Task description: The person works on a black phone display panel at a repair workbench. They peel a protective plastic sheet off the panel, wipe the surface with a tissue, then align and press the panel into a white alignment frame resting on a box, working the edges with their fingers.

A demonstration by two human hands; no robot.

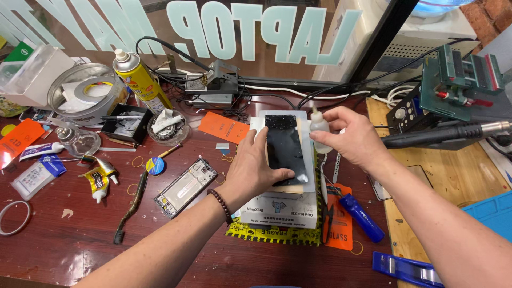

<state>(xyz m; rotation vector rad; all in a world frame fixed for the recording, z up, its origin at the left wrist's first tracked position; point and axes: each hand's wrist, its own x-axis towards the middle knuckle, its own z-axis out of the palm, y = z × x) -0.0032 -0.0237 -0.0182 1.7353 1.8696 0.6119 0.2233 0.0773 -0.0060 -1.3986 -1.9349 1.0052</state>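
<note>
A black phone screen (284,144) lies flat on a pale pad atop a grey heating box (277,208). My left hand (250,170) rests on the box, fingers spread, with the thumb pressing the screen's lower right corner. My right hand (354,140) is closed around a small white squeeze bottle (319,127), held upright just right of the screen's top corner. A beaded bracelet (220,204) sits on my left wrist.
A phone frame (185,188) lies left of the box. Glue tubes (98,178), a yellow spray can (140,80), a metal bowl (85,90) and tape rolls crowd the left. A blue screwdriver (362,217), hot-air handle (448,133) and green clamp (461,80) stand right.
</note>
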